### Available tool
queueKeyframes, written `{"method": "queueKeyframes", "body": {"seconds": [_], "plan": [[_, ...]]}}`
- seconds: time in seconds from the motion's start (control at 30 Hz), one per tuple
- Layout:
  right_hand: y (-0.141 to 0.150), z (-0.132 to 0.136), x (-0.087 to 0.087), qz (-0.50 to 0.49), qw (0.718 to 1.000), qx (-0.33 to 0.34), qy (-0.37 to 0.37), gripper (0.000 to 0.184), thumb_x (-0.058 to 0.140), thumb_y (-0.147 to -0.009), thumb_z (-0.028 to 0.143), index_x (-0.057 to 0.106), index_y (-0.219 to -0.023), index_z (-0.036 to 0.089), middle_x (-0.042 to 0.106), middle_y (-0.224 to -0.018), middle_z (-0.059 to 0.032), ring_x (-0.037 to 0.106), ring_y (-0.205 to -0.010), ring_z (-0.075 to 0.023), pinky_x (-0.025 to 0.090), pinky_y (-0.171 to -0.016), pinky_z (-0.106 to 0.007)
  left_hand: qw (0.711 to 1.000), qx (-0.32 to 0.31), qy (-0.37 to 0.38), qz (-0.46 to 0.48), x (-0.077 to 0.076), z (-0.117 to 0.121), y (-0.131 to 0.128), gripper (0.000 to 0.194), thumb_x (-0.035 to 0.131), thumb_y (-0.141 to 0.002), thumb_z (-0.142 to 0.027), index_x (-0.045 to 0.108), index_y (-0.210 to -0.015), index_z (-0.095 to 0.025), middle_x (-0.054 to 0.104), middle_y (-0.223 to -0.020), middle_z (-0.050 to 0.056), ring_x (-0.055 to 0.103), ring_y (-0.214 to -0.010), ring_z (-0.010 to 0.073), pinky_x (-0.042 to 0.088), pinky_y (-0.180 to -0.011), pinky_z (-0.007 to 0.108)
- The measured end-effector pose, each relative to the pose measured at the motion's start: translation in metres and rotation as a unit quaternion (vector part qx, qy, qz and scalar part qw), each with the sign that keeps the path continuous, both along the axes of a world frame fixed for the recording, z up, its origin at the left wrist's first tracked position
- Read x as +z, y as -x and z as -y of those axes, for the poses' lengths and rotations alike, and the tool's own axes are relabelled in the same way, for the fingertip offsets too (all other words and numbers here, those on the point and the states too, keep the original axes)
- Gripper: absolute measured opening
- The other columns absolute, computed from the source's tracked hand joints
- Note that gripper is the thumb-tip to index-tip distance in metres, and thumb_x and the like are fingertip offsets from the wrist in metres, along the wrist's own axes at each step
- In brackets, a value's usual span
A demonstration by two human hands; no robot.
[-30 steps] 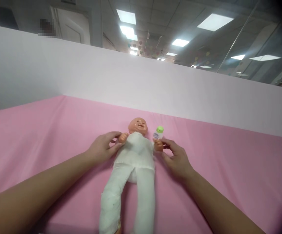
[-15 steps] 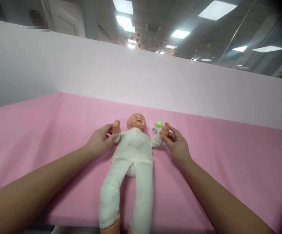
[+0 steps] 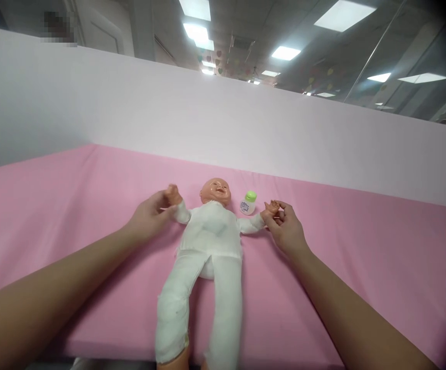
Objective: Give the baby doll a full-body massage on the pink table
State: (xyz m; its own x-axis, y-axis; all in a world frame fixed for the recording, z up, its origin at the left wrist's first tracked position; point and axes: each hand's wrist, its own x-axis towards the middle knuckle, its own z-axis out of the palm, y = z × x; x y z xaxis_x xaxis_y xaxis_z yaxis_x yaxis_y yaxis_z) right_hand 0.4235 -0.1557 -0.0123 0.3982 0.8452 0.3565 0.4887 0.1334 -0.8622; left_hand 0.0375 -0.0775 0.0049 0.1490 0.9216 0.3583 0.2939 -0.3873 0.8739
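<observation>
A baby doll (image 3: 209, 231) with a white cloth body and a hard plastic head lies face up, its legs pointing towards me. My left hand (image 3: 149, 216) is closed round the doll's hand (image 3: 173, 194) on the left side. On the other side, the fingers of my right hand (image 3: 287, 228) grip the doll's other hand (image 3: 271, 207). Both doll arms stretch outwards from the body. Between the doll's head and my right hand stands a small clear bottle (image 3: 248, 204) with a green cap and a printed label.
Pink cloth (image 3: 361, 246) covers the table under the doll, with its front edge near the bottom of the view. A white partition (image 3: 223, 118) rises behind it. Beyond that are a door (image 3: 101, 31) and lit ceiling panels (image 3: 344, 15).
My hands have moved apart, drawing the doll's arms outwards to both sides. The bottle, partly covered by the doll's hand before, now shows fully.
</observation>
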Motion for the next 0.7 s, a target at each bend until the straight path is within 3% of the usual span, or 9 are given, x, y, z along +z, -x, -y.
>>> {"method": "queueKeyframes", "body": {"seconds": [0.13,0.23,0.33,0.47,0.57,0.7], "plan": [[0.037,0.023,0.011,0.097,0.985,0.095,-0.109,0.044,0.077,-0.083,0.035,0.058,-0.121,0.025,0.072,-0.119,-0.0078,0.072,-0.088,-0.0212,0.062,-0.075,-0.036,0.967,-0.129,-0.115,-0.186,0.007,0.024,-0.012,0.041,0.065,-0.093,-0.043,0.067,-0.131,-0.03,0.073,-0.126,0.003,0.068,-0.111,0.0264,0.054,-0.096,0.037],[0.055,0.034,0.013,0.207,0.945,0.218,-0.13,0.033,0.072,-0.084,0.02,0.066,-0.115,0.027,0.074,-0.113,-0.0053,0.071,-0.098,-0.023,0.06,-0.089,-0.041,0.925,-0.186,-0.196,-0.267,0.006,0.027,-0.012,0.039,0.06,-0.096,-0.033,0.066,-0.134,-0.03,0.072,-0.129,0.003,0.064,-0.118,0.0251,0.051,-0.102,0.037],[0.061,0.036,0.01,0.258,0.909,0.3,-0.134,0.041,0.066,-0.085,0.01,0.069,-0.121,0.03,0.073,-0.12,-0.0045,0.066,-0.116,-0.0246,0.055,-0.102,-0.046,0.894,-0.209,-0.252,-0.307,0.004,0.023,-0.011,0.044,0.057,-0.097,-0.025,0.062,-0.14,-0.028,0.07,-0.134,0.005,0.062,-0.122,0.0236,0.048,-0.105,0.036],[0.059,0.031,0.004,0.256,0.9,0.33,-0.12,0.053,0.063,-0.087,0.006,0.067,-0.132,0.034,0.069,-0.133,-0.0022,0.058,-0.131,-0.0234,0.049,-0.113,-0.048,0.873,-0.218,-0.276,-0.339,0.005,0.022,-0.011,0.044,0.057,-0.096,-0.021,0.063,-0.14,-0.029,0.07,-0.134,0.006,0.065,-0.116,0.0234,0.049,-0.102,0.036],[0.055,0.028,0.005,0.25,0.909,0.319,-0.101,0.051,0.064,-0.088,0.009,0.069,-0.13,0.036,0.066,-0.139,-0.0002,0.058,-0.132,-0.0238,0.047,-0.115,-0.049,0.879,-0.208,-0.267,-0.336,0.005,0.023,-0.011,0.043,0.057,-0.096,-0.023,0.064,-0.139,-0.029,0.071,-0.132,0.006,0.065,-0.115,0.0244,0.049,-0.101,0.038],[0.049,0.023,0.008,0.184,0.946,0.265,-0.029,0.045,0.066,-0.092,0.022,0.066,-0.134,0.038,0.07,-0.133,0.0,0.068,-0.116,-0.0248,0.057,-0.102,-0.047,0.937,-0.172,-0.171,-0.251,0.007,0.027,-0.015,0.042,0.062,-0.094,-0.035,0.067,-0.135,-0.031,0.073,-0.128,0.003,0.066,-0.113,0.0262,0.051,-0.097,0.037]]}}
